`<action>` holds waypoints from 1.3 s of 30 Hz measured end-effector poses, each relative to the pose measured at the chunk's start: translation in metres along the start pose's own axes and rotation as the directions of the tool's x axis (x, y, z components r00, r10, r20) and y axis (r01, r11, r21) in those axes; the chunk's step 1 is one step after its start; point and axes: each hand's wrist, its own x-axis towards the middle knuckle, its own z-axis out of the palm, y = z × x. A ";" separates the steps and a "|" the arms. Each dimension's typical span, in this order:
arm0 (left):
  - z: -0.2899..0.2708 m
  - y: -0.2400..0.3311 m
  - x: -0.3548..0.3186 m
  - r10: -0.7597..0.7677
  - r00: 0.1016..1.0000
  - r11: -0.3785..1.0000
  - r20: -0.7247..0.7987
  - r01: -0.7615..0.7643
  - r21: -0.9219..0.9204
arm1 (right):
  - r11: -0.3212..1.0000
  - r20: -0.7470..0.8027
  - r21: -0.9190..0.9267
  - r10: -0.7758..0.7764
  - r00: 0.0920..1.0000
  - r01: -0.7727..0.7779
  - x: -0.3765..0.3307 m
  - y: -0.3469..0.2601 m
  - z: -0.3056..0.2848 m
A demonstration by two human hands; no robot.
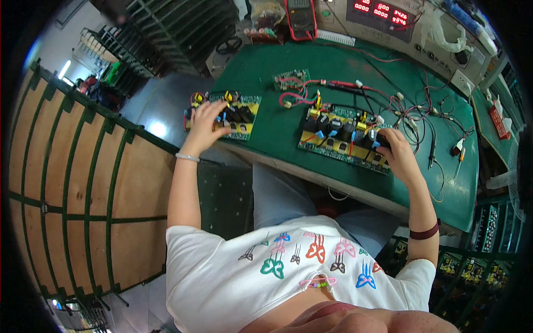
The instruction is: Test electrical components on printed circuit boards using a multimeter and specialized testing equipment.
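Observation:
Two green circuit boards crowded with parts lie on a green-topped bench [261,61]. My left hand [204,129] is curled over the left end of the smaller-looking left circuit board [244,114], thumb apart from the fingers, gripping it at the bench's left edge. The right circuit board [338,133] carries black cylindrical parts, yellow parts and blue-tipped wires. My right hand [398,154] closes on its right end, the fingertips among the black parts. My palms hide both boards' outer ends.
Behind lie a small circuit board [291,80], red probe leads [344,84] and tangled wires [413,114]. A red-framed multimeter [301,19] and a lit-display instrument [380,14] stand at the back. A screwdriver [460,161] lies right. A green rack with brown panels [89,188] stands left.

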 end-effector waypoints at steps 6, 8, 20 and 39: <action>0.013 0.014 0.022 -0.016 0.988 0.991 0.152 0.036 -0.132 | 0.998 0.001 0.063 0.014 1.000 -0.014 -0.007 0.000 0.002; 0.018 0.006 0.027 0.001 0.995 0.993 0.098 0.011 -0.118 | 0.999 -0.020 0.051 0.017 1.000 -0.016 -0.009 -0.005 0.002; 0.003 0.028 0.031 0.017 0.994 0.928 -0.109 -0.056 -0.368 | 0.999 -0.077 -0.032 0.017 0.997 -0.020 -0.014 -0.005 0.001; 0.045 0.231 0.078 0.175 0.984 0.869 -0.043 -0.175 -0.463 | 0.969 -0.027 0.013 0.246 0.969 -0.246 -0.050 0.037 -0.062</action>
